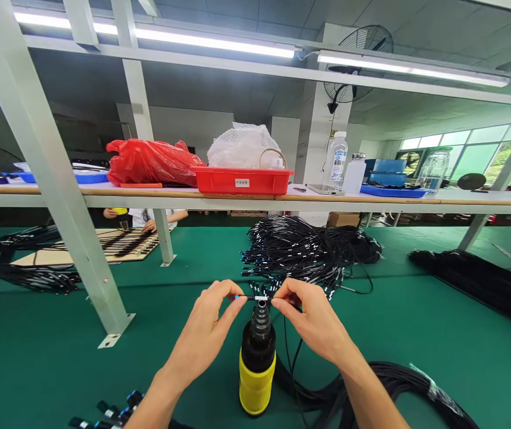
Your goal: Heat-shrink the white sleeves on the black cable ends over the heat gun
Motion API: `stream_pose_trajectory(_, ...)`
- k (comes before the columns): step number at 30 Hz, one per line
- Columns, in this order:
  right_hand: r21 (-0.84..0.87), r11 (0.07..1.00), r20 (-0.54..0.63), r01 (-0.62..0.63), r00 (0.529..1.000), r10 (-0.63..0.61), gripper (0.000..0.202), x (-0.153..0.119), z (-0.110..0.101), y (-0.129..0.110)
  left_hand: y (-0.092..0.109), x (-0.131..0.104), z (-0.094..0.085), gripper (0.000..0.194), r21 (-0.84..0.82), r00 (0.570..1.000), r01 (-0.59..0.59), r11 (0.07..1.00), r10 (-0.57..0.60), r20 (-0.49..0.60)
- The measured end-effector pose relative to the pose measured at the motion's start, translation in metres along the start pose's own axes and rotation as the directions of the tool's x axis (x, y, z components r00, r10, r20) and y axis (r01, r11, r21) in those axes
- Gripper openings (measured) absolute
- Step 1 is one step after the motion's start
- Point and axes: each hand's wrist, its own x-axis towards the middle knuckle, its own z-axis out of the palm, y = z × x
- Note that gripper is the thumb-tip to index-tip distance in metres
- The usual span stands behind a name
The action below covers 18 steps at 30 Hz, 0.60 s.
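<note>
Your left hand point(211, 322) has its thumb and forefinger pinched on one end of a thin black cable with a white sleeve and a small blue tip point(261, 298), and your right hand point(311, 316) grips it the same way on the other side of the sleeve. Between your two hands the piece lies level, the blue tip at your left fingertips and the white sleeve right at the mouth of the black ribbed nozzle; you cannot tell from here whether sleeve and nozzle touch. That nozzle tops an upright yellow-and-black cylindrical tool point(256, 381), which stands on the green work surface point(206, 253) below your hands. Just beyond your fingers lies a large heap of thin black cables with white markings point(304, 244). Near your right forearm, a thick curved bundle of black cable point(398, 381) lies on the surface, partly hidden by the arm. By your left forearm sit several black connectors with blue parts point(108, 411), at the lower edge of the view. Above the heap, a shallow red plastic tray with a white label point(220, 183) rests on the long shelf point(179, 193).
</note>
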Motion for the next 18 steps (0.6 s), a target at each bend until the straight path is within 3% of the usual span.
stream_pose_trajectory(3,-0.003,1.000,0.005,-0.007,1.000,0.007,0.017,0.0002,-0.0002,0.0003,0.0011,-0.0002,-0.0008,0.025,-0.005,1.000,-0.016,1.000,0.016,-0.008)
stream_pose_trajectory(8,-0.065,0.998,0.115,-0.004,0.993,0.012,0.033,-0.0036,-0.0060,-0.0047,0.0034,0.0003,0.0006,0.051,0.054,1.000,0.025,0.998,-0.025,0.001)
stream_pose_trajectory(12,-0.065,0.998,0.124,-0.013,0.992,0.021,0.039,-0.0054,-0.0068,-0.0057,0.0025,-0.0006,0.0037,0.060,0.053,0.998,0.071,0.996,-0.071,-0.001)
stream_pose_trajectory(15,-0.043,0.999,0.105,-0.017,0.994,0.021,0.038,-0.0039,-0.0048,-0.0035,0.0021,-0.0008,0.0044,0.057,0.045,0.998,0.060,0.997,-0.061,0.014)
stream_pose_trajectory(18,0.001,1.000,0.058,-0.008,0.998,0.008,0.028,-0.0014,-0.0015,0.0010,0.0023,-0.0005,0.0035,0.042,0.002,1.000,0.028,1.000,-0.028,0.008)
